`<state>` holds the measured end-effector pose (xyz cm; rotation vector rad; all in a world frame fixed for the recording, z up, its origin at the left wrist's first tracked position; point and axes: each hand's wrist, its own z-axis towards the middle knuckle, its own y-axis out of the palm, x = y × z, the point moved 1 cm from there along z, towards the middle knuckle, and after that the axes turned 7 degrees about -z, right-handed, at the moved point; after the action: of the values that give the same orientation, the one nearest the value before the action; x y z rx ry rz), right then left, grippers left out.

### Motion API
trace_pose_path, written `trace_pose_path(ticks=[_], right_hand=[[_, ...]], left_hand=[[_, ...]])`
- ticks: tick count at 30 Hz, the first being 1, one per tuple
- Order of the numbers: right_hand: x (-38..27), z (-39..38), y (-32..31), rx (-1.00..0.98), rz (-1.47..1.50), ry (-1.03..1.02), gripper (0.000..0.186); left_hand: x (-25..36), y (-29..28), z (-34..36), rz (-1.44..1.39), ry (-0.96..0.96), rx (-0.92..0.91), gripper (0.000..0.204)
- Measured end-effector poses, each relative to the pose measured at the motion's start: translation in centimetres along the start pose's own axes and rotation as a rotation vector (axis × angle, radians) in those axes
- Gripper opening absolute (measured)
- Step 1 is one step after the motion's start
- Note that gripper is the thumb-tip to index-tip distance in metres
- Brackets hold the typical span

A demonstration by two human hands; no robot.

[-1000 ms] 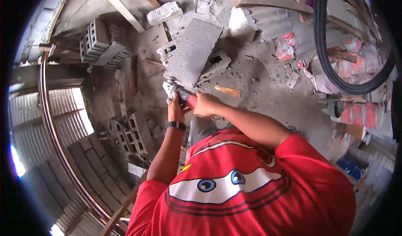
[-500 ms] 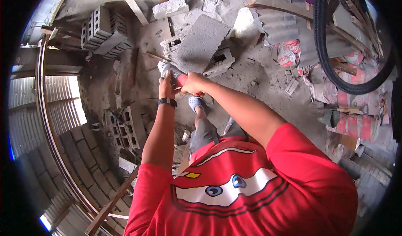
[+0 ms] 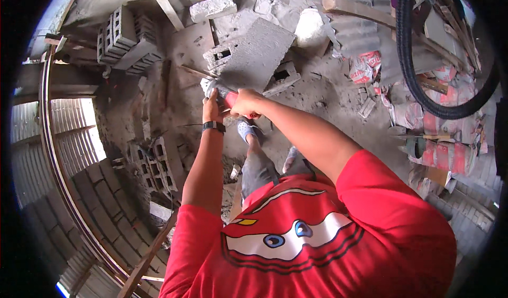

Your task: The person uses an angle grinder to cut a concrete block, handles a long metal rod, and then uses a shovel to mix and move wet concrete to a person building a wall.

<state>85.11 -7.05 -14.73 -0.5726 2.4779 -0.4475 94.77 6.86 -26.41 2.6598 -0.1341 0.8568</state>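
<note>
Both my arms reach forward over the dusty ground. My right hand (image 3: 244, 101) is closed around the red handle of a tool (image 3: 225, 94), whose grey head points left. My left hand (image 3: 213, 107), with a black watch on its wrist, grips the same tool from the left, just behind the head. The tool sits at the near left corner of a large grey concrete block (image 3: 256, 54) that lies tilted on rubble. My feet in grey sandals (image 3: 247, 130) stand just below the hands. What the tool's tip touches is hidden.
Hollow concrete blocks are stacked at the upper left (image 3: 124, 36) and lie near my left (image 3: 159, 160). A loose block (image 3: 213, 7) and wooden planks lie beyond. A thick black hose (image 3: 413, 60) loops at right over red-and-white sacks (image 3: 444, 155). A curved brick wall (image 3: 90, 192) runs at left.
My arms have stretched out further ahead and my head has risen, so the block looks farther off. The tool has stayed in both hands near the block's near left corner.
</note>
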Motion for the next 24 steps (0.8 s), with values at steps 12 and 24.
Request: trace_pose_path(ticks=[12, 24], right_hand=[[0.3, 1.4, 0.4, -0.044, 0.066, 0.009, 0.051], [1.1, 2.0, 0.5, 0.056, -0.082, 0.009, 0.032]], left_hand=[[0.3, 1.0, -0.4, 0.002, 0.019, 0.021, 0.051], [-0.7, 1.4, -0.3, -0.083, -0.014, -0.005, 0.059]])
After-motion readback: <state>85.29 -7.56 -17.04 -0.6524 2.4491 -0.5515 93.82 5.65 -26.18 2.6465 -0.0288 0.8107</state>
